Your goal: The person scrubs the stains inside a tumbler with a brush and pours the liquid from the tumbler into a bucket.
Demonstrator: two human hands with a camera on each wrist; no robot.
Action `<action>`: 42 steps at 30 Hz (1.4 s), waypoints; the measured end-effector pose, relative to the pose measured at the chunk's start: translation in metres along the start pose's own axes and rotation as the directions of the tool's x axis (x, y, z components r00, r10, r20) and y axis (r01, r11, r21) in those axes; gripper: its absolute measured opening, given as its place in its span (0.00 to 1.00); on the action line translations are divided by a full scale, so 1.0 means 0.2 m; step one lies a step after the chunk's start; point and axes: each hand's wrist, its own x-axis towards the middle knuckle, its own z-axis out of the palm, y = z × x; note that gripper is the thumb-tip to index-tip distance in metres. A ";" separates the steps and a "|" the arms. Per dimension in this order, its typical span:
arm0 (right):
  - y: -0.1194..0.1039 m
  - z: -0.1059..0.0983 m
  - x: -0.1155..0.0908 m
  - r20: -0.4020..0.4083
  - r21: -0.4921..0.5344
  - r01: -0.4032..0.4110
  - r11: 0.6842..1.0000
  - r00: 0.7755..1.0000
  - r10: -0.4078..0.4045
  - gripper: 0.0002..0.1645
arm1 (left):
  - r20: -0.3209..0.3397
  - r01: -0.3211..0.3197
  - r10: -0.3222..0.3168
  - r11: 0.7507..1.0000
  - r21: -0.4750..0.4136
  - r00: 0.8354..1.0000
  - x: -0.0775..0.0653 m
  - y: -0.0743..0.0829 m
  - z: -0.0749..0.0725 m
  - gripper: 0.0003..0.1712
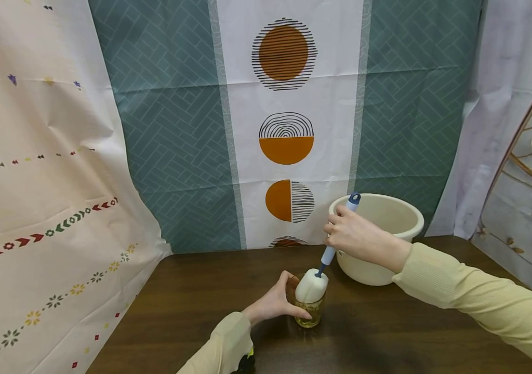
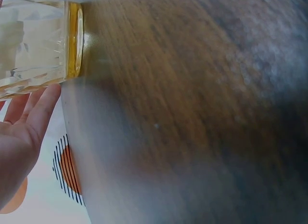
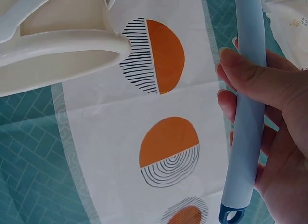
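My right hand (image 1: 357, 234) grips the pale blue handle of a sponge cup brush (image 1: 311, 285), held at a slant. Its white sponge head sits partly inside the mouth of an amber glass cup (image 1: 309, 315), the upper part standing above the rim. With thumb and fingers spread around the cup's side, my left hand (image 1: 275, 301) holds it upright at the tabletop. The left wrist view shows the cup's faceted wall and thick amber base (image 2: 74, 41). Seen from the right wrist, my fingers and thumb wrap the brush handle (image 3: 248, 123), whose dark blue loop end sticks out beyond them.
A cream basin (image 1: 378, 275) stands on the brown wooden table (image 1: 191, 301) just behind and right of the brush. Patterned cloth (image 1: 177, 130) hangs along the table's back edge, with more at the left and right. A dark item (image 1: 246, 362) shows by my left sleeve.
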 end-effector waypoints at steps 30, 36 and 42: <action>-0.01 -0.01 -0.01 -0.060 0.065 0.012 0.998 0.998 -0.008 0.10 | 0.018 -0.005 0.005 0.999 0.038 1.000 0.01 0.01 -0.02 0.39; 0.00 -0.02 -0.01 -0.070 0.070 -0.002 0.998 0.998 0.007 0.10 | 0.015 -0.002 0.002 1.000 0.030 1.000 0.02 0.01 -0.01 0.39; 0.00 -0.02 0.00 -0.054 0.063 -0.032 0.997 0.998 0.036 0.10 | 0.013 -0.001 0.001 1.000 0.024 1.000 0.01 0.02 -0.01 0.39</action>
